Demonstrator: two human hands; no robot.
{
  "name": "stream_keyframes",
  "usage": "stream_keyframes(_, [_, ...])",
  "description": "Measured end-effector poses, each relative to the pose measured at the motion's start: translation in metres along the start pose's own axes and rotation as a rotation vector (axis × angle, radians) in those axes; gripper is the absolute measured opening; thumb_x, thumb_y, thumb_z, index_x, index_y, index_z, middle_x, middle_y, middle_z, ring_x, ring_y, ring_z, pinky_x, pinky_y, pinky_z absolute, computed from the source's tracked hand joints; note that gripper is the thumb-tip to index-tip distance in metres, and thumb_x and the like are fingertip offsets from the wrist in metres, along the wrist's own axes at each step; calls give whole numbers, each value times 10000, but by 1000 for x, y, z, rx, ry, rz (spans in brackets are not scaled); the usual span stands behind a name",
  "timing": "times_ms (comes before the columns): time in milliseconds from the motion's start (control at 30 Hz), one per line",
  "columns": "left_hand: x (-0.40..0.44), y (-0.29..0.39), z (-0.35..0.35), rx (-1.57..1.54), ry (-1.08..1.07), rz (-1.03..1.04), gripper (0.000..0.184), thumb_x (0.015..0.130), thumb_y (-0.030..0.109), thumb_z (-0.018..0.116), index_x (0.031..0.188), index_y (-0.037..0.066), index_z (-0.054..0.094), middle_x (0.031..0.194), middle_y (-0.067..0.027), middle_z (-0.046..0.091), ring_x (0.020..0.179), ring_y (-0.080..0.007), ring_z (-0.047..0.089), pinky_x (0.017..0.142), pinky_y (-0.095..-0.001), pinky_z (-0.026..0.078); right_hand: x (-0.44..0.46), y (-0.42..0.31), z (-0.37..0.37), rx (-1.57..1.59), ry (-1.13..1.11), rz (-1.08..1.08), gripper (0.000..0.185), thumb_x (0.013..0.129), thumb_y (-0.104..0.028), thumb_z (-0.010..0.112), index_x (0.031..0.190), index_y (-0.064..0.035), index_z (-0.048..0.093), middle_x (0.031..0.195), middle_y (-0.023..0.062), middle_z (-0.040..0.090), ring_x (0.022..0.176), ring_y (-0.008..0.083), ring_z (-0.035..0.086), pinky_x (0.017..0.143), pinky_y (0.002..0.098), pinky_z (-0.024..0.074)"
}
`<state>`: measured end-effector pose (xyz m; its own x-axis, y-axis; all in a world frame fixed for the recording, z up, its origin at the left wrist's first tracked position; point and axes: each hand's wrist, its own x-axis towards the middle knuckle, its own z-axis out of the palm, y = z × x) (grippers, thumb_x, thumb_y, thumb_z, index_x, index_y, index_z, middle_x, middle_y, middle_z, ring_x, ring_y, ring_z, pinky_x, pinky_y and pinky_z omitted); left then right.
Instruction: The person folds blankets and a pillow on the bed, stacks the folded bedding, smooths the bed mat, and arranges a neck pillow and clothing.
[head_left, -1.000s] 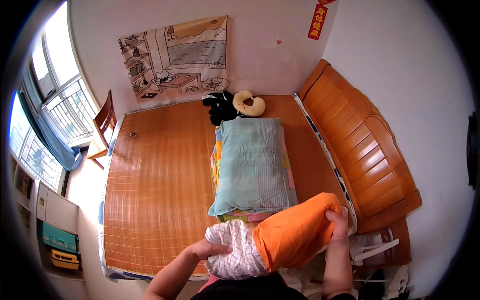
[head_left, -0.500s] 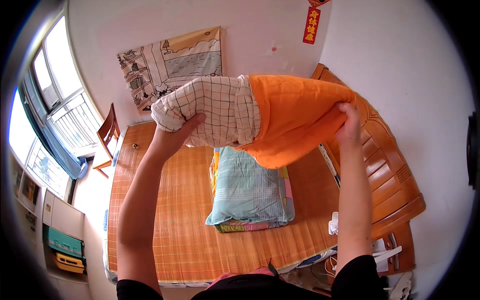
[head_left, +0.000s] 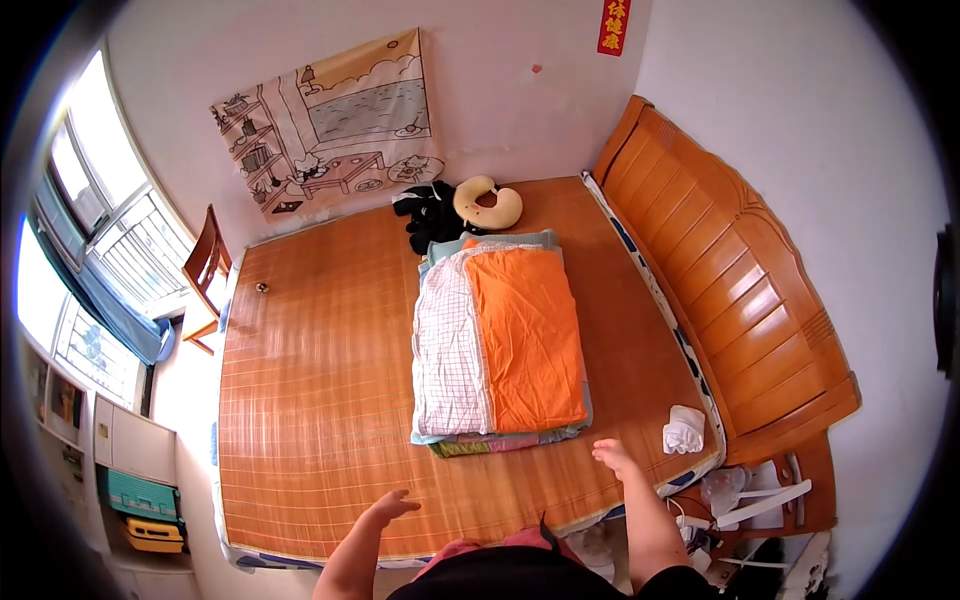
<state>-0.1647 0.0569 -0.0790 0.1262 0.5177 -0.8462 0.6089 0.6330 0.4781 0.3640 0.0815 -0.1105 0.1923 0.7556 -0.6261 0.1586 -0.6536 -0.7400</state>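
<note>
An orange and white-checked pillow (head_left: 528,340) lies flat on top of a stack on the bed. Beneath it the edges of a teal pillow (head_left: 545,238) and a folded patchwork quilt (head_left: 480,446) show. My left hand (head_left: 390,507), fingers apart and holding nothing, hovers over the mat in front of the stack's left corner. Just off the stack's front right corner, my right hand (head_left: 612,457) is open too, touching nothing that I can make out.
A woven mat (head_left: 310,400) covers the bed. At the back lie a black plush toy (head_left: 430,215) and a beige neck pillow (head_left: 490,205). A white cloth bundle (head_left: 684,430) sits near the wooden headboard (head_left: 735,280). A chair (head_left: 207,280) stands left, and a cluttered nightstand (head_left: 815,480) right.
The orange and checked pillow, held up in both hands before, now lies on the stack. Both hands have let go and drawn back toward me. The plush toy and neck pillow have come into view.
</note>
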Motion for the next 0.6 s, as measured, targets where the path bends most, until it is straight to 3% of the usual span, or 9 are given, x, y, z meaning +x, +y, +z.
stream_keyframes(100, [-6, -32, 20, -159, -33, -72, 765, 739, 340, 706, 1326, -5, 357, 1265, -209, 460, 1189, -278, 437, 968, -370, 349, -40, 18, 6, 147, -20, 216, 281, 786, -89, 612, 1052, -19, 557, 878, 68, 645, 779, 126, 620, 590, 230, 457])
stream_keyframes(200, [12, -47, 21, -217, 59, -48, 650, 759, 295, 675, 1261, -42, 436, 1183, -202, 536, 1119, -257, 500, 907, -344, 407, -53, 28, 23, 110, 47, 254, 285, 783, -74, 615, 1055, -26, 546, 862, 74, 647, 751, 138, 631, 568, 219, 454])
stream_keyframes(267, [17, -31, 17, -321, 217, 59, 591, 783, 238, 650, 1256, -45, 437, 1149, -186, 558, 1065, -228, 529, 871, -322, 427, -51, 32, 39, 144, 61, 252, 273, 782, -61, 617, 1042, -25, 546, 866, 74, 647, 721, 137, 631, 577, 221, 460])
stream_keyframes(367, [39, -11, 7, -401, 270, 134, 590, 788, 209, 649, 1264, -50, 418, 1126, -167, 571, 1031, -209, 542, 853, -304, 433, -45, 30, 70, 327, 30, 211, 222, 778, -52, 618, 994, -48, 570, 851, 50, 637, 723, 124, 624, 569, 222, 444])
stream_keyframes(533, [72, 32, -8, -494, 316, 201, 678, 795, 261, 656, 1309, -49, 340, 1172, -171, 532, 1085, -218, 501, 904, -312, 393, -14, 28, 118, 443, 48, 159, 259, 783, -77, 631, 1025, -34, 549, 891, 61, 635, 778, 128, 625, 609, 223, 471])
stream_keyframes(600, [94, 37, -16, -537, 307, 207, 715, 800, 286, 655, 1329, -45, 306, 1197, -173, 512, 1119, -220, 475, 932, -316, 369, 5, 40, 131, 350, 145, 28, 326, 765, -82, 640, 1071, -25, 543, 927, 69, 626, 823, 131, 616, 636, 226, 473])
